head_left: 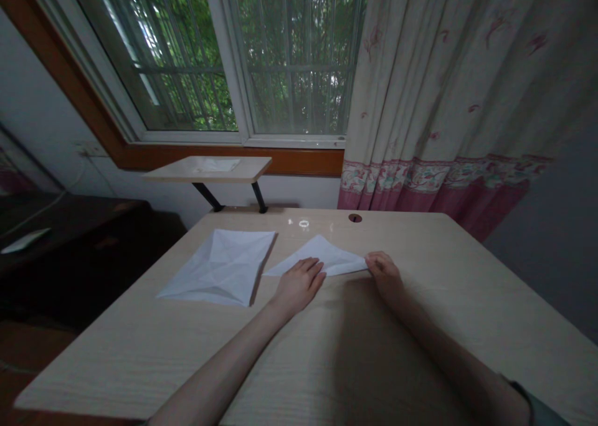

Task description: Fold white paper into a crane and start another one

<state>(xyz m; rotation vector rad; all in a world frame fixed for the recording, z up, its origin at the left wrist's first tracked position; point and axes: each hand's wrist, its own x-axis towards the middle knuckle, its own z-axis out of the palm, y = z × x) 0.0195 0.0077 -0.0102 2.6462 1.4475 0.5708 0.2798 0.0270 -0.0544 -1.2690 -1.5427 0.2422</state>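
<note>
A white sheet of paper (322,250), folded into a triangle, lies on the table with its peak pointing toward the window. My left hand (301,281) rests flat on its near edge, left of the middle, fingers stretched out. At the triangle's right corner, my right hand (384,270) pinches the paper between thumb and fingers. To the left lies a second white sheet of paper (219,267), spread out, with crease lines across it and a slightly raised right edge. Neither hand touches that sheet.
The pale wooden table (299,351) has a small raised shelf (172,172) at its back left, with a white paper (217,164) on it. A round cable hole (355,218) is near the back edge. A curtain (420,102) hangs behind; a dark desk (93,227) stands left.
</note>
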